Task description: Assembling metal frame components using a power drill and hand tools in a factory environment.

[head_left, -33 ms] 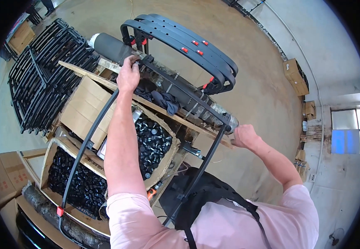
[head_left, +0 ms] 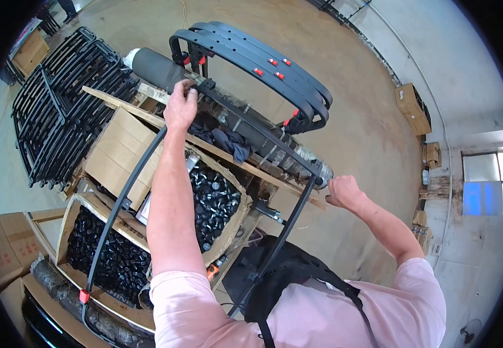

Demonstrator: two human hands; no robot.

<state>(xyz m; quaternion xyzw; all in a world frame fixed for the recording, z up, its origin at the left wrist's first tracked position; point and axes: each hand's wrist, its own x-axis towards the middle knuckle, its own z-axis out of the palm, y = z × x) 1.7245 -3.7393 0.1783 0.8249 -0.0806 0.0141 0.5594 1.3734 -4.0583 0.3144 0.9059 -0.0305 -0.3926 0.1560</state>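
A black metal tube frame (head_left: pixel 277 144) with curved side rails lies across a dark wrapped roll. At its far left corner, my left hand (head_left: pixel 180 107) is closed, its fingers bent around the rail beside a corner bracket (head_left: pixel 207 84). My right hand (head_left: pixel 344 192) makes a fist just right of the frame's near right corner joint (head_left: pixel 316 169). Whatever the right fist holds, if anything, is hidden. Under my left arm sits a carton (head_left: pixel 241 203) of black-headed bolts. A second box (head_left: pixel 77 197), full of small black parts, stands to its left.
Several curved black frames with red clips (head_left: pixel 251 49) stand beyond the roll (head_left: pixel 158 65). Black frames (head_left: pixel 60 104) are stacked at far left. A power tool (head_left: pixel 269 211) and an orange-handled tool (head_left: pixel 213 269) lie near the bolt carton. Cartons (head_left: pixel 413 107) line the right wall.
My left hand's fingers have drawn back slightly toward me at the far corner of the frame. My right fist has hardly moved.
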